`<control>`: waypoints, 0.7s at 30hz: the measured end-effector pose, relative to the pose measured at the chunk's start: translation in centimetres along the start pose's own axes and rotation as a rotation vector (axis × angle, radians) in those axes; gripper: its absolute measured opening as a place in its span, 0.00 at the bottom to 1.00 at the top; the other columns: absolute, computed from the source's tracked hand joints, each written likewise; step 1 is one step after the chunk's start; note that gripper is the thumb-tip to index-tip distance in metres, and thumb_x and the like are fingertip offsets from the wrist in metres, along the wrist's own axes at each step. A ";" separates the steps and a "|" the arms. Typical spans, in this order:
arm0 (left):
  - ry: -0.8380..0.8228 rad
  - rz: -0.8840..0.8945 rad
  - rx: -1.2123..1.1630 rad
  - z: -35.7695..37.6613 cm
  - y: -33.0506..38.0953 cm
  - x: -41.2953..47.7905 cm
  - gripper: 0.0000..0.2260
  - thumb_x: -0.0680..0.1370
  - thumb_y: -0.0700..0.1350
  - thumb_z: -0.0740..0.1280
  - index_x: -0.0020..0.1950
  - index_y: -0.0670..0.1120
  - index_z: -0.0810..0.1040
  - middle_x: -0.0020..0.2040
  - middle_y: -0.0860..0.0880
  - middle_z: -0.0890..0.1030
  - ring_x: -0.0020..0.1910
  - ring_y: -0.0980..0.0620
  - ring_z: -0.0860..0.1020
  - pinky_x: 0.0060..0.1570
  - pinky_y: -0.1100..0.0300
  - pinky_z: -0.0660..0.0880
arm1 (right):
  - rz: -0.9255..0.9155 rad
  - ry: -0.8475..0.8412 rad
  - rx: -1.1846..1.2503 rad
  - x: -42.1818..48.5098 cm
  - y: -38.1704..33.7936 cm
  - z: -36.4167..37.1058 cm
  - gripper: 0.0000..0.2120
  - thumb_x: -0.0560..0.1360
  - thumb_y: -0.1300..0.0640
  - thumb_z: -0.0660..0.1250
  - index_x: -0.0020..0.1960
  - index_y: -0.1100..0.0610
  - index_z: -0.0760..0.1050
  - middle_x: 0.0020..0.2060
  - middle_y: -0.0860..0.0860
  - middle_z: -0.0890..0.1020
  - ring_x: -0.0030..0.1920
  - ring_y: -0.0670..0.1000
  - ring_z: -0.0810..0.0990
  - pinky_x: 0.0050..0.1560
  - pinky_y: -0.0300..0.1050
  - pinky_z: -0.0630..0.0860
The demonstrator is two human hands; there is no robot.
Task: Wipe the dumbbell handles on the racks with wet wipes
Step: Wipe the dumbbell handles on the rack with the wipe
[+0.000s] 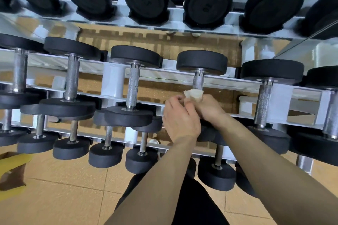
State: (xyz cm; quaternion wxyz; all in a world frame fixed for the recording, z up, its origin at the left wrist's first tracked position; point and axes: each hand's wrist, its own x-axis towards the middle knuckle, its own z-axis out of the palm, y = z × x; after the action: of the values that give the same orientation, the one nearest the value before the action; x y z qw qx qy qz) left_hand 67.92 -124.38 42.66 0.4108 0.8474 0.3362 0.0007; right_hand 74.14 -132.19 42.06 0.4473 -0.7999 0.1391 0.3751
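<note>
A white rack (111, 80) holds rows of black dumbbells with knurled steel handles. On the middle tier, one dumbbell's handle (198, 82) shows only its upper part. A crumpled white wet wipe (193, 94) is wrapped around that handle below it. My right hand (210, 107) grips the wipe around the handle. My left hand (180, 118) sits just left of it, fingers curled, its fingertips pinching the wipe's left edge. The dumbbell's near head is hidden under my hands.
Neighbouring handles stand at left (134, 86) and right (264, 102) on the same tier. A lower tier of smaller dumbbells (106, 153) juts toward me. A mirror (146, 2) reflects the top row. A yellow and brown object (12, 171) lies on the tan floor at left.
</note>
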 end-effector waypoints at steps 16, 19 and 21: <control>-0.228 -0.062 -0.528 -5.3 1.8 1.2 0.03 0.78 0.42 0.73 0.50 0.45 0.81 0.44 0.53 0.82 0.42 0.61 0.78 0.46 0.66 0.73 | -0.075 -0.264 1.109 -6.1 -0.1 -2.4 0.29 0.78 0.46 0.66 0.73 0.62 0.71 0.68 0.61 0.78 0.69 0.60 0.76 0.70 0.59 0.71; -0.256 0.023 -0.460 -5.6 1.4 1.9 0.02 0.78 0.39 0.72 0.48 0.45 0.81 0.43 0.53 0.82 0.41 0.63 0.77 0.46 0.71 0.72 | -0.027 0.002 0.665 -5.7 -0.6 -2.2 0.19 0.75 0.51 0.75 0.63 0.57 0.79 0.56 0.54 0.85 0.57 0.54 0.85 0.54 0.51 0.81; -0.307 0.090 -0.427 -5.6 1.9 2.3 0.03 0.78 0.39 0.72 0.48 0.47 0.81 0.43 0.56 0.81 0.42 0.64 0.76 0.49 0.71 0.72 | 0.030 0.180 0.460 -5.0 -0.3 -2.3 0.10 0.74 0.63 0.74 0.52 0.52 0.79 0.49 0.52 0.85 0.50 0.52 0.85 0.49 0.49 0.83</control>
State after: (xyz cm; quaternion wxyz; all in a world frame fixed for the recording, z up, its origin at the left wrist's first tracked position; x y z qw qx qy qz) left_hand 69.21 -119.98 47.11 0.6261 0.7459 0.2240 -0.0388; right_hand 72.02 -134.49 46.56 0.5976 -0.7052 0.2720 0.2674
